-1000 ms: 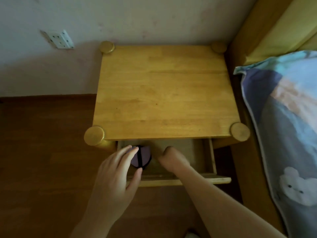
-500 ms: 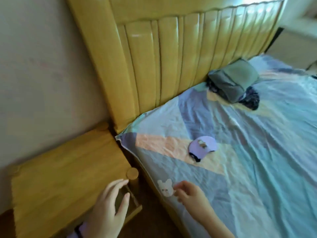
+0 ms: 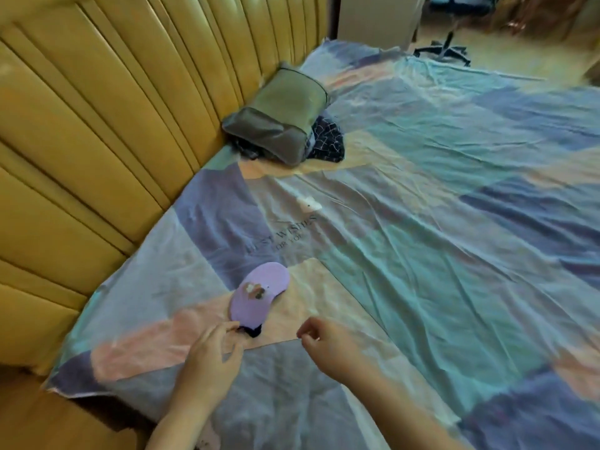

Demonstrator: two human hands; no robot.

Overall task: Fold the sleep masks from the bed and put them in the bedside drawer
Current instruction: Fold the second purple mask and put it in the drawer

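Note:
A purple sleep mask (image 3: 258, 293) with a small flower print lies flat on the patchwork bed sheet (image 3: 422, 254), its dark strap (image 3: 251, 331) bunched at the near end. My left hand (image 3: 211, 358) hovers just below the mask, fingers spread, fingertips at the strap. My right hand (image 3: 328, 342) is to the right of the mask, fingers loosely curled, holding nothing. The bedside drawer is out of view.
A yellow padded headboard (image 3: 113, 125) runs along the left. A grey-green pillow (image 3: 285, 115) on dark patterned cloth (image 3: 326, 141) rests against it farther up the bed. The wooden nightstand corner (image 3: 39, 414) shows at bottom left. An office chair base (image 3: 443, 51) stands beyond the bed.
The view swung from the open drawer, where a folded mask went in, to the bed. Both hands moved over the sheet and reached the purple mask.

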